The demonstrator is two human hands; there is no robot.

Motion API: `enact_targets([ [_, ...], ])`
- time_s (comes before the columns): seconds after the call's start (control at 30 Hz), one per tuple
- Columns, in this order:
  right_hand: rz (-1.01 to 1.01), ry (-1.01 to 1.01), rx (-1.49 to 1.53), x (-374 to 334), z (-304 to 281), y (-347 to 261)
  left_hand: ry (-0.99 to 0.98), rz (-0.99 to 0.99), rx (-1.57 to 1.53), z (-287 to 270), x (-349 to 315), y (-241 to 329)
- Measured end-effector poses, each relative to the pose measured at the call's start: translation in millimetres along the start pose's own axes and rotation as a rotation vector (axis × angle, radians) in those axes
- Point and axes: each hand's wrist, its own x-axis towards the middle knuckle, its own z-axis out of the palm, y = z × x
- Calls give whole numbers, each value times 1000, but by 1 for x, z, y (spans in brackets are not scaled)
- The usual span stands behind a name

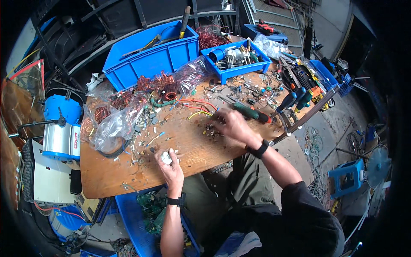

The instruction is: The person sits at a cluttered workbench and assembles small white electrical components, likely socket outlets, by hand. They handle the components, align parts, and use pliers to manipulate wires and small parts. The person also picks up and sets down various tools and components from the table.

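Observation:
My left hand (172, 174) is closed around a small white piece (166, 157) over the front of the wooden table (192, 147). What kind of part it is cannot be made out. Farther right, my right hand (234, 126) hangs low over the tabletop, its fingers bent and smeared by motion, so whether they hold anything is unclear. Just beyond it lie a green-handled screwdriver (245, 110) and some red wires (199, 102). A yellow wire (198, 113) curves by its fingertips. Small rings and metal bits are scattered beneath it.
A large blue crate (152, 58) and a blue tray (242, 68) of metal parts stand at the back. Copper coils (165, 83) and plastic bags (113, 128) cover the left side. More screwdrivers (287, 102) lie at the right. Below the table, a blue bin (132, 222) holds green circuit boards (150, 210).

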Motion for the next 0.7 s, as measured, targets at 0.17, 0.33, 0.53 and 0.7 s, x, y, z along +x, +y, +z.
enact_targets([
  [0.17,126,76,-273,54,-18,53,-47,27,152,-8,1,-14],
  [0.33,136,-18,-422,88,-3,93,-40,-49,73,-6,0,-4],
  [0.53,65,-77,-521,104,12,104,-30,-95,143,-6,0,5],
  [0.7,53,-111,-576,108,15,98,-17,-114,137,-7,-1,3],
])
